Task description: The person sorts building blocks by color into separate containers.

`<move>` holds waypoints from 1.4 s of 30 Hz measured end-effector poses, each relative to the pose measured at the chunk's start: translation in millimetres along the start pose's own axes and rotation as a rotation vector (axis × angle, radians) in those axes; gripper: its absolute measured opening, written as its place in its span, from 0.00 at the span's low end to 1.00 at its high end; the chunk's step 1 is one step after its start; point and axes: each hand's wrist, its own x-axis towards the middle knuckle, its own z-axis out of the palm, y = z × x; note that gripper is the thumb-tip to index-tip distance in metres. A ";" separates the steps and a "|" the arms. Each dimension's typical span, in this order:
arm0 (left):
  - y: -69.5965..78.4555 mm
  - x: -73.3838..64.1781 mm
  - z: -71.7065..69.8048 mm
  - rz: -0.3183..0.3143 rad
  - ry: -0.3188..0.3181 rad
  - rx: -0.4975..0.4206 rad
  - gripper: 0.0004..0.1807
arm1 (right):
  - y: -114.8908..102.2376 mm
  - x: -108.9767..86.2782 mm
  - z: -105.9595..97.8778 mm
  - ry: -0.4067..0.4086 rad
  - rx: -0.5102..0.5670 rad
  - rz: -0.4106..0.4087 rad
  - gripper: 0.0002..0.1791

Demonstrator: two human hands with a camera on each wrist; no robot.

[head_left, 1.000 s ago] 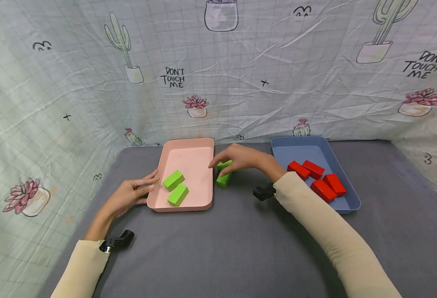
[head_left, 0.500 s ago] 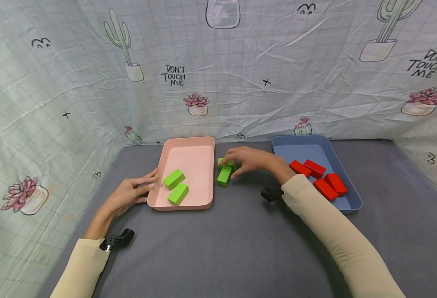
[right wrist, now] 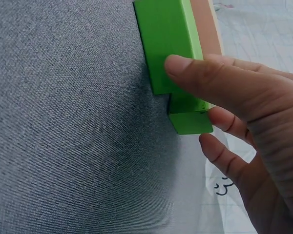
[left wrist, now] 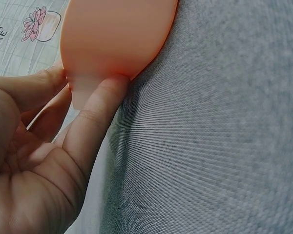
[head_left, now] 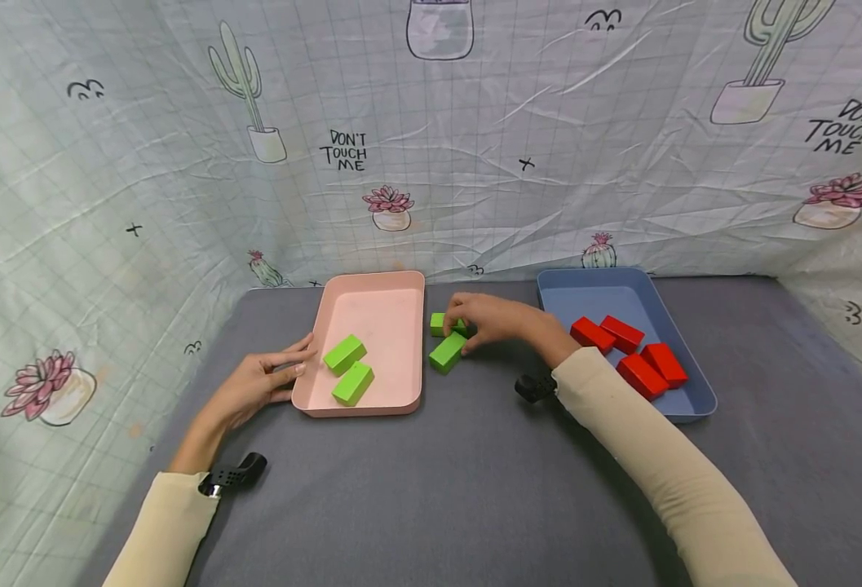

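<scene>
From the near side, the head camera is looking forward and down across the counter (head_left: 372,505) toward the far cloth (head_left: 475,155). Turned sideways and close up, the left wrist camera is facing the pink tray (left wrist: 115,36), while the right wrist camera is facing green blocks (right wrist: 166,41); the head view is showing both from farther back.

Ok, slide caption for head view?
Left hand touches pink tray, right hand touches green block beside it, red blocks in blue tray.

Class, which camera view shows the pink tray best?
The head view: nearly all of the pink tray shows. Left wrist: only part of its outside; right wrist: a strip beyond a green block.
</scene>
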 end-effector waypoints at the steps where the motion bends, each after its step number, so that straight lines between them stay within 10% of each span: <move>1: 0.1 0.1 0.3 0.000 -0.001 0.001 0.29 | -0.7 -0.6 0.3 0.000 -0.004 0.001 0.18; 22: 2.2 -0.2 -1.5 -0.040 -0.009 0.005 0.29 | -12.7 -19.3 -9.4 -0.045 0.120 -0.009 0.33; 42: 3.4 -0.6 -1.9 -0.035 -0.015 0.005 0.28 | -21.3 -32.0 -16.8 0.080 0.225 0.002 0.22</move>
